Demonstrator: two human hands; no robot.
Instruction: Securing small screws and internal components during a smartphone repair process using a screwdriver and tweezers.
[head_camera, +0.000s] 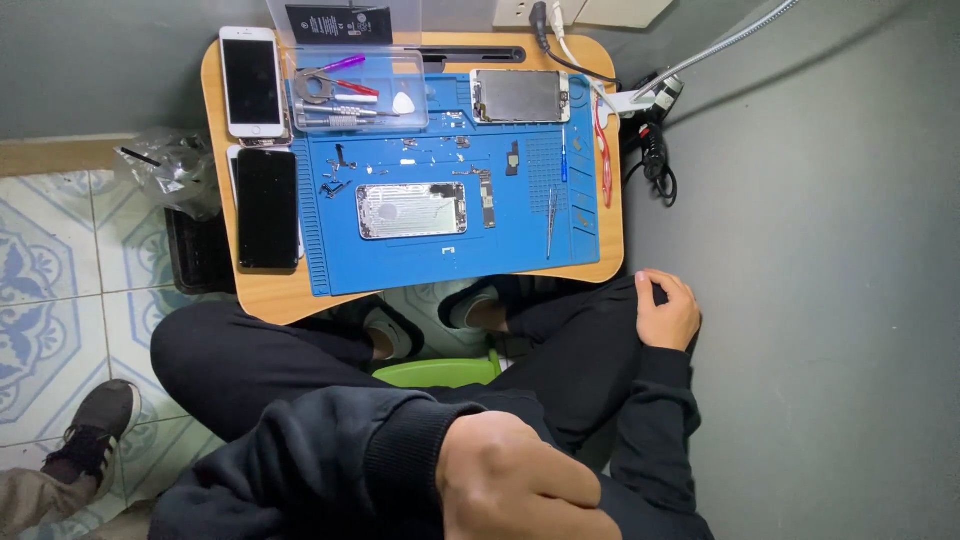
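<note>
Grey walls close round a small wooden table (270, 292) carrying a blue repair mat (440, 265). At its centre lies an opened phone housing (411, 210), well apart from both hands. Right hand (667, 311), at four o'clock, rests curled on a knee, grasping nothing; left hand (520, 480), at six o'clock, is clenched, empty.

Blue mat (440, 265), black trousers (260, 360)

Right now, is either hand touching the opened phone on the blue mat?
No: the right hand rests on a knee, the left hand hangs near the camera.
</note>
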